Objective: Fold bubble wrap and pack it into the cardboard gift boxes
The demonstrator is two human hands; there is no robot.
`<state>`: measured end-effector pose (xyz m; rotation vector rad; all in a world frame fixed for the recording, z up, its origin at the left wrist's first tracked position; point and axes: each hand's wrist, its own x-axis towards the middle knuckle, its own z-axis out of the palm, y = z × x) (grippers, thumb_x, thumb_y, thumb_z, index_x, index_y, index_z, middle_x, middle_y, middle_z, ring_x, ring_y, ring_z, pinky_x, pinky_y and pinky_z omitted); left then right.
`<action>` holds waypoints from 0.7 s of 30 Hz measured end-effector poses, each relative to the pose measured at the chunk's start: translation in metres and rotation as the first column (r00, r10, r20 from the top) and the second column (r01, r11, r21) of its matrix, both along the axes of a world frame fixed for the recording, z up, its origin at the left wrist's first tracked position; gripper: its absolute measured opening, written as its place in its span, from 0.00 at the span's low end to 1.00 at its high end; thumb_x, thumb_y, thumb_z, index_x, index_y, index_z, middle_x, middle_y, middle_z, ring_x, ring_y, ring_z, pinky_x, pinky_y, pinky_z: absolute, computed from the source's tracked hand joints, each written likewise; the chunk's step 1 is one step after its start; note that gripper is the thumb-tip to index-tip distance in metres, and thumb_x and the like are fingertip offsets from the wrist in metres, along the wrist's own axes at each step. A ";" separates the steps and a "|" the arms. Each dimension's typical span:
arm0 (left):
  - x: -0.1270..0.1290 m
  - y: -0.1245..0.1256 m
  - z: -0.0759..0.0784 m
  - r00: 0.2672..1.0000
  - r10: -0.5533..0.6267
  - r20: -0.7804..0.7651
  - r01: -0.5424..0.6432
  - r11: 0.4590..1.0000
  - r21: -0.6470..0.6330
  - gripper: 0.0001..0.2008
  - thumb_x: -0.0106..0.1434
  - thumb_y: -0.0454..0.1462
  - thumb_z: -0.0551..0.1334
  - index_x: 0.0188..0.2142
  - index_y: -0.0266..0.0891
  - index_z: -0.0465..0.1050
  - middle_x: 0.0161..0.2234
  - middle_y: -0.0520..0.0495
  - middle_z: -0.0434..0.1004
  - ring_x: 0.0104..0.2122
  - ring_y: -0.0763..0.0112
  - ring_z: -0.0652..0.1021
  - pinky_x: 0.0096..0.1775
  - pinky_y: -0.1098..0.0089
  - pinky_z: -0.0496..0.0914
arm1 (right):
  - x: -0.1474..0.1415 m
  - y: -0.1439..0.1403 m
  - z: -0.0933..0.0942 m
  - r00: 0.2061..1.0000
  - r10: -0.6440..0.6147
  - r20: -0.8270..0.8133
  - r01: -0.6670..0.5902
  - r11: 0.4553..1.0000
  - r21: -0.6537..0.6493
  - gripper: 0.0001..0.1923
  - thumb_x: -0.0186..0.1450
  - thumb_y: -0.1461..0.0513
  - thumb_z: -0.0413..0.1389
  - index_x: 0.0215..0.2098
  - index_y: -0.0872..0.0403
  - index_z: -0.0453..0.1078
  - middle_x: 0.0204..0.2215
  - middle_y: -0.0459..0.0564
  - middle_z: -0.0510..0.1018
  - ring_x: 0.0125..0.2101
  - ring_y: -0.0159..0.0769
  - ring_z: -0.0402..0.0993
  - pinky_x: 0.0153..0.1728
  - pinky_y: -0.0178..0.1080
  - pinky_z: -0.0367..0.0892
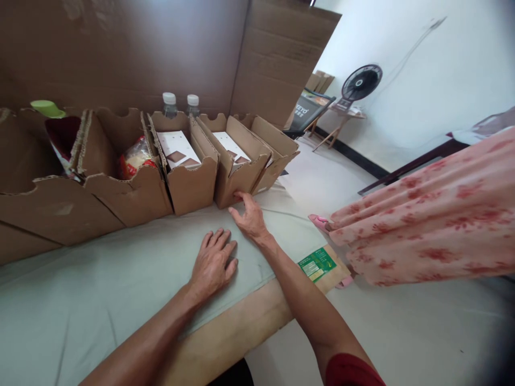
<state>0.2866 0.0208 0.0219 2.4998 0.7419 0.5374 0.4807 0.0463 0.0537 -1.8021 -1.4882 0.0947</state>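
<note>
My left hand (213, 260) lies flat on the pale green cloth (132, 289), fingers apart, with nothing in it. My right hand (249, 216) reaches to the lower front of a cardboard bin (237, 185), fingertips touching it and thumb held apart. Inside that bin is a white box (231, 146) with brown diamond shapes. The bin to its left (193, 190) holds a similar white box (177, 147). Another cardboard bin (273, 174) stands on the right end of the row.
Further left, one bin holds a clear and red packet (139, 158); another has a light green item (47, 109) sticking up. Two white-capped bottles (169, 104) stand behind the row. A tall cardboard panel (161, 53) backs it. A person in a pink floral garment (426, 214) stands right.
</note>
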 end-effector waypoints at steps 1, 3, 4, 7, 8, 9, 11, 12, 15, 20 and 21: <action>0.000 0.000 0.000 1.000 0.003 0.005 -0.003 1.000 -0.002 0.23 0.63 0.34 0.62 0.58 0.38 0.78 0.68 0.33 0.72 0.70 0.42 0.68 0.71 0.36 0.57 | 0.000 -0.001 0.000 1.000 0.004 0.003 -0.004 1.000 -0.002 0.20 0.62 0.61 0.59 0.54 0.53 0.72 0.51 0.60 0.82 0.53 0.52 0.78 0.56 0.53 0.70; 0.000 -0.001 0.000 1.000 0.009 0.016 -0.008 1.000 -0.005 0.23 0.64 0.34 0.62 0.58 0.37 0.78 0.68 0.33 0.72 0.70 0.42 0.68 0.70 0.36 0.57 | -0.003 -0.007 0.006 1.000 0.013 0.010 -0.013 1.000 0.003 0.19 0.62 0.61 0.59 0.52 0.53 0.73 0.50 0.60 0.83 0.52 0.53 0.78 0.56 0.55 0.70; 0.000 -0.001 0.000 1.000 0.011 0.022 -0.011 1.000 -0.007 0.23 0.64 0.34 0.62 0.58 0.37 0.78 0.68 0.32 0.72 0.70 0.42 0.68 0.70 0.36 0.57 | -0.007 -0.010 0.011 1.000 0.021 0.013 -0.021 1.000 0.012 0.18 0.63 0.61 0.59 0.51 0.53 0.74 0.50 0.60 0.83 0.52 0.53 0.79 0.56 0.55 0.70; 0.000 -0.001 -0.002 0.999 0.017 0.046 -0.017 1.000 -0.009 0.23 0.63 0.34 0.63 0.57 0.37 0.79 0.67 0.32 0.73 0.69 0.43 0.69 0.71 0.37 0.57 | -0.029 -0.016 0.042 0.996 0.092 0.012 -0.092 0.993 0.080 0.19 0.68 0.60 0.55 0.56 0.52 0.74 0.48 0.55 0.83 0.45 0.45 0.80 0.54 0.49 0.73; 0.000 -0.001 -0.003 0.998 0.021 0.057 -0.021 1.000 -0.009 0.23 0.62 0.34 0.64 0.57 0.38 0.79 0.66 0.33 0.74 0.69 0.43 0.70 0.71 0.37 0.57 | -0.039 -0.014 0.056 0.991 0.132 0.018 -0.133 0.986 0.096 0.22 0.70 0.60 0.54 0.61 0.51 0.71 0.46 0.52 0.84 0.42 0.41 0.81 0.51 0.46 0.74; 0.001 -0.001 -0.004 0.997 0.026 0.069 -0.025 1.000 -0.009 0.23 0.62 0.34 0.64 0.56 0.39 0.80 0.66 0.34 0.75 0.68 0.44 0.70 0.71 0.38 0.57 | -0.050 -0.009 0.070 0.984 0.174 0.038 -0.177 0.980 0.092 0.25 0.71 0.60 0.53 0.66 0.49 0.67 0.43 0.49 0.84 0.39 0.39 0.80 0.49 0.43 0.74; 0.003 0.000 -0.006 0.994 0.042 0.100 -0.042 0.999 -0.007 0.22 0.61 0.34 0.65 0.55 0.40 0.80 0.64 0.36 0.76 0.67 0.46 0.71 0.71 0.39 0.58 | -0.070 0.007 0.099 0.964 0.236 0.119 -0.238 0.971 0.002 0.30 0.72 0.60 0.54 0.72 0.47 0.61 0.37 0.46 0.84 0.36 0.39 0.80 0.46 0.42 0.74; 0.003 0.001 -0.007 0.991 0.056 0.119 -0.056 0.998 -0.007 0.22 0.60 0.34 0.65 0.54 0.40 0.81 0.64 0.35 0.76 0.67 0.45 0.72 0.70 0.39 0.60 | -0.079 0.018 0.111 0.954 0.247 0.173 -0.237 0.968 -0.078 0.31 0.71 0.61 0.55 0.71 0.47 0.62 0.35 0.46 0.83 0.36 0.41 0.81 0.46 0.43 0.74; -0.001 0.002 -0.006 0.972 0.129 0.196 -0.129 0.992 -0.011 0.19 0.60 0.34 0.65 0.51 0.40 0.82 0.62 0.34 0.77 0.66 0.44 0.72 0.66 0.39 0.66 | -0.096 0.044 0.134 0.935 0.194 0.296 -0.117 0.959 -0.258 0.20 0.70 0.63 0.58 0.59 0.49 0.73 0.36 0.52 0.85 0.41 0.49 0.83 0.45 0.45 0.73; -0.052 -0.006 0.009 0.898 0.287 0.334 -0.287 0.957 -0.052 0.14 0.63 0.33 0.61 0.46 0.43 0.81 0.57 0.40 0.80 0.61 0.50 0.77 0.62 0.44 0.73 | -0.094 0.001 0.132 0.937 0.124 0.325 -0.040 0.966 -0.254 0.11 0.70 0.65 0.54 0.46 0.50 0.77 0.36 0.55 0.86 0.39 0.51 0.83 0.39 0.44 0.70; -0.068 -0.010 0.014 0.879 0.322 0.352 -0.318 0.945 -0.070 0.13 0.65 0.34 0.61 0.46 0.44 0.81 0.56 0.40 0.81 0.59 0.52 0.78 0.58 0.47 0.76 | -0.088 -0.023 0.130 0.942 0.137 0.307 -0.065 0.970 -0.235 0.10 0.70 0.64 0.54 0.44 0.50 0.77 0.34 0.53 0.86 0.36 0.49 0.83 0.37 0.42 0.69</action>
